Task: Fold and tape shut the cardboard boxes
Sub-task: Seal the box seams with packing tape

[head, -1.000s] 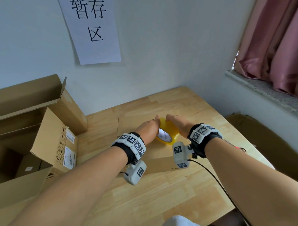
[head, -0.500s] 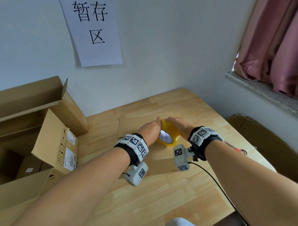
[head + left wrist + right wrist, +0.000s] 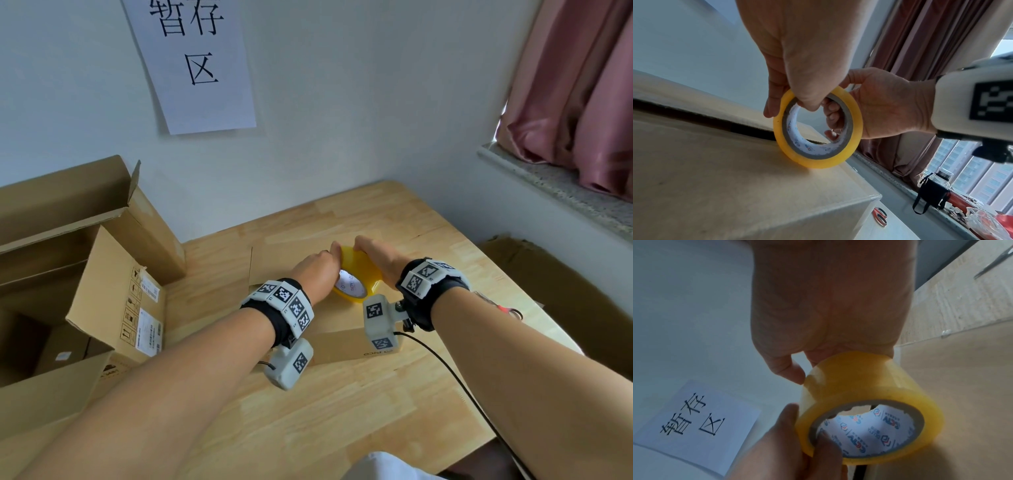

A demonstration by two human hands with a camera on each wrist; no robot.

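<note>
Both hands grip one roll of yellow tape [image 3: 356, 275], which stands on edge on the closed top of a flat cardboard box [image 3: 337, 325] on the wooden table [image 3: 342, 411]. Left hand [image 3: 317, 270]: fingers curled, thumb hooked through the roll's core [image 3: 809, 141] and the other fingers lying against its outer band, so the roll is pinched at its upper left rim. Right hand [image 3: 378, 258]: fingers curled over the far side of the roll; in the left wrist view their tips show through the core opening, and in the right wrist view the thumb [image 3: 789, 371] touches the tape's outer surface. The roll's lower edge touches the box top beside the dark seam [image 3: 748, 129] between the box flaps. To the left stands a larger open cardboard carton [image 3: 78, 274] with shipping labels, close to the wall. A paper sign [image 3: 195, 61] with printed characters hangs on the wall above. Red-handled scissors [image 3: 880, 216] lie on the table to the right of the box. Pink curtains [image 3: 579, 85] hang over a stone sill [image 3: 555, 185] at the right.
</note>
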